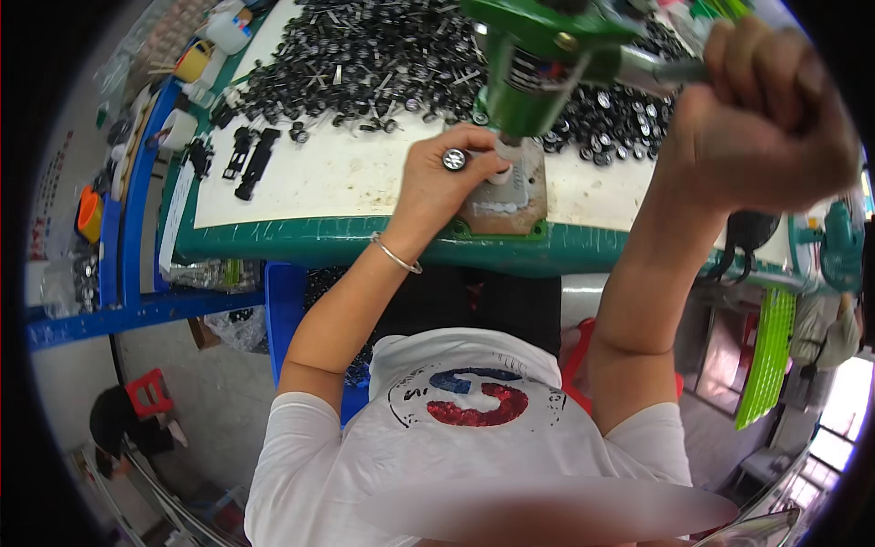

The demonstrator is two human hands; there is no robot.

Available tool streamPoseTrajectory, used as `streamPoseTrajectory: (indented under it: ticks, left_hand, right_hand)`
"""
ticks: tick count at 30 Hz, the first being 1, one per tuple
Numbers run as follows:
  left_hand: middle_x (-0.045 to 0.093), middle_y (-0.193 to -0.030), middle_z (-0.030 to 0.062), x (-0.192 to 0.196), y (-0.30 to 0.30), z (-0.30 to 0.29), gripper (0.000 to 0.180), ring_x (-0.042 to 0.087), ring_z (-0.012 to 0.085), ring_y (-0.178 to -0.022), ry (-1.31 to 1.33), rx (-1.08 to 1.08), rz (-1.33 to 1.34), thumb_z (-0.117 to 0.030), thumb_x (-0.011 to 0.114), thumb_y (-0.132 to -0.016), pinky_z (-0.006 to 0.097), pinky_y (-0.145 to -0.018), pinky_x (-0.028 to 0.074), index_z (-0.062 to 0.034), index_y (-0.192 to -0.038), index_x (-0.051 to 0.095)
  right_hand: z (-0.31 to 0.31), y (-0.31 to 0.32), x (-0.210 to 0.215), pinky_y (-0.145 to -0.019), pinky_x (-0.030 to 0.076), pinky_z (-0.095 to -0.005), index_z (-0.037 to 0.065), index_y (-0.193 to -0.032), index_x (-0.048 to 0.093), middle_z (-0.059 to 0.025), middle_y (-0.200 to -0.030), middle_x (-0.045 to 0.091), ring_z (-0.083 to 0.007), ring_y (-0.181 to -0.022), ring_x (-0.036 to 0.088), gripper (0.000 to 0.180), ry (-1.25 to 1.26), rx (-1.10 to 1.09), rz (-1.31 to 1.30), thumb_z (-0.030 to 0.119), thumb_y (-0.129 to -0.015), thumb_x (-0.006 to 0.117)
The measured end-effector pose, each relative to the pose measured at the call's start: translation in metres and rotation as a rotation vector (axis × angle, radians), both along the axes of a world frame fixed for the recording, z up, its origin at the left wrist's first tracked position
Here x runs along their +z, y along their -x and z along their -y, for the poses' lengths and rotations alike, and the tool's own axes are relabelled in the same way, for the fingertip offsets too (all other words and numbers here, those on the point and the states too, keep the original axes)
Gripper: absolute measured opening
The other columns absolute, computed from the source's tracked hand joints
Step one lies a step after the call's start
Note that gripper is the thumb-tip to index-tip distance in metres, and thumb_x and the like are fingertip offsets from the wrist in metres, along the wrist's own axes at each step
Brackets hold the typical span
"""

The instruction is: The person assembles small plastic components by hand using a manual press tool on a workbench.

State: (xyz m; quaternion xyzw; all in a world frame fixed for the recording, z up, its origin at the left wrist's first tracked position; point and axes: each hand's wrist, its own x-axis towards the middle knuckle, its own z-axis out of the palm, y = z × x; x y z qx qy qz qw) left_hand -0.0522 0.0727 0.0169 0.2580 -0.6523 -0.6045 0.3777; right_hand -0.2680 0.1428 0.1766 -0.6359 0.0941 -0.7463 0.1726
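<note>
A green hand press (533, 82) stands at the table's front edge, its ram pointing down over a base plate (492, 211). My left hand (442, 178), with a bangle on its wrist, is closed under the ram. Its fingers hold a small black toy wheel with a silver hub (454, 159); whether an axle runs from it is hidden. Thumb and fingertips meet at a pale round fixture (501, 171) below the ram. Raised at the upper right, my right hand (775, 128) is wrapped round the end of the press lever (652, 71).
Many black wheels and metal axles (365, 68) are heaped across the white tabletop (319, 173), with more wheels (606, 123) right of the press. Black toy chassis parts (258, 164) lie at left. A blue rack (132, 201) flanks the table, and a green machine (838, 246) stands at right.
</note>
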Motion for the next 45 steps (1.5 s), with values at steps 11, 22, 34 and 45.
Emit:
streamPoseTrajectory:
  ticks: [11,22,34,45]
  left_hand:
    - [0.064,-0.086,0.0021,0.004,0.006,0.001,0.022,0.057,0.0078,-0.079,0.082,-0.080,-0.021,-0.006,0.070,-0.080,0.025,-0.073,0.047,-0.0017,-0.101,0.067]
    - [0.066,-0.078,0.0002,-0.023,-0.058,0.076,0.016,0.057,0.0069,-0.068,-0.130,0.296,-0.031,-0.018,0.066,-0.087,0.024,-0.062,0.045,-0.0067,-0.096,0.071]
    - [0.064,-0.076,0.0045,-0.045,-0.044,0.075,0.013,0.062,0.0191,-0.071,0.497,0.305,0.313,-0.014,0.074,-0.077,0.031,-0.066,0.047,-0.0059,-0.087,0.073]
    - [0.069,-0.102,0.0120,-0.011,-0.048,0.049,0.017,0.067,0.0121,-0.095,-0.563,-0.049,-0.175,-0.008,0.065,-0.087,0.016,-0.050,0.036,0.0014,-0.101,0.062]
  right_hand:
    - [0.028,-0.041,0.039,-0.042,0.017,-0.0229,0.007,-0.070,0.046,0.0035,-0.057,0.030,-0.0073,-0.046,0.022,0.026,-0.329,-0.514,0.271,0.018,-0.093,0.049]
    - [0.053,0.028,-0.004,-0.061,0.043,-0.0259,0.000,-0.105,0.061,-0.0023,-0.080,0.060,-0.0130,-0.068,0.055,0.028,-0.634,-0.343,0.233,0.026,-0.097,0.052]
    - [-0.028,0.029,-0.193,-0.068,0.048,-0.0317,0.006,-0.099,0.064,-0.0072,-0.094,0.061,-0.0206,-0.079,0.061,0.018,-0.993,-0.976,-0.549,0.018,-0.086,0.064]
    - [-0.035,0.012,-0.191,-0.071,0.047,-0.0387,0.006,-0.091,0.061,-0.0082,-0.091,0.060,-0.0285,-0.084,0.059,0.015,-0.942,-1.183,-0.862,0.016,-0.082,0.067]
